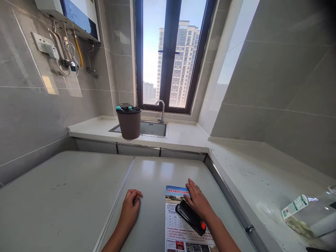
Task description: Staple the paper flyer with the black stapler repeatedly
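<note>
A printed leaflet point(172, 229) with a blue heading, photos and a table lies flat on the white tabletop point(149, 189). On top of it rests a black stapler point(190, 217), set at a slant, with an orange-red patch at its near end. My right hand point(198, 199) lies with fingers stretched over the leaflet's upper right corner, just beside the stapler and not gripping it. To the left of the leaflet, my left hand point(132, 202) rests on the table with its fingers loosely curled in; nothing shows in them.
Ahead, a brown bucket point(129, 124) with dark and teal contents stands at the sink point(153, 129) with its faucet point(161, 110). A white counter point(244, 175) runs along the right, holding a clear plastic container point(307, 217). A water heater point(76, 17) hangs upper left.
</note>
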`<state>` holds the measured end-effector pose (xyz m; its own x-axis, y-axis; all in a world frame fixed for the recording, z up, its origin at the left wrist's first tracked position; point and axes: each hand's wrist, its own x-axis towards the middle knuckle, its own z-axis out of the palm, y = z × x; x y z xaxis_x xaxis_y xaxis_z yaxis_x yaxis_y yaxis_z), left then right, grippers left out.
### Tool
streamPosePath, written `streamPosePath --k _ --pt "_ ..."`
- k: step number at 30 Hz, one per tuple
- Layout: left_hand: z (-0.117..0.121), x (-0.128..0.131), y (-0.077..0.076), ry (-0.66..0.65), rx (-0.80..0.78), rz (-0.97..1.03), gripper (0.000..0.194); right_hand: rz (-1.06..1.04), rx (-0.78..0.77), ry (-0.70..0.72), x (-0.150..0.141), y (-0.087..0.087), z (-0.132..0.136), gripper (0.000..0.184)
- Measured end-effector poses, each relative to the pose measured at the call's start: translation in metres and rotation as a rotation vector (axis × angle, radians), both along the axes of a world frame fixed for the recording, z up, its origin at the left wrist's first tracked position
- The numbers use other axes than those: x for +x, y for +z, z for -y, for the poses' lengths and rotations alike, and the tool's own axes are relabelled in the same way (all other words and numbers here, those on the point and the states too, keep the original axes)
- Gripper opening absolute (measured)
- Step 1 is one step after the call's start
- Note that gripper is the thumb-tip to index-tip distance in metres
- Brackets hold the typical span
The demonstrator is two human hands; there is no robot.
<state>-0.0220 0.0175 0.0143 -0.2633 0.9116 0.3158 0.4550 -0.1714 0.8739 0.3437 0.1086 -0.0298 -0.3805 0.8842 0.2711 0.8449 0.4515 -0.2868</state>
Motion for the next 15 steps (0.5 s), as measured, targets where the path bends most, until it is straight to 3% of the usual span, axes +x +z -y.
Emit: streamPosePath --k 8,15 --pt "0.0 -0.001 -0.002 -0.004 -0.006 0.001 0.019 0.055 -0.017 0.025 -0.013 0.007 -0.002 0.053" --pt "-0.001 -0.002 -0.004 -0.01 -0.008 -0.003 0.019 0.052 -0.049 0.102 -0.053 0.02 0.009 0.051"
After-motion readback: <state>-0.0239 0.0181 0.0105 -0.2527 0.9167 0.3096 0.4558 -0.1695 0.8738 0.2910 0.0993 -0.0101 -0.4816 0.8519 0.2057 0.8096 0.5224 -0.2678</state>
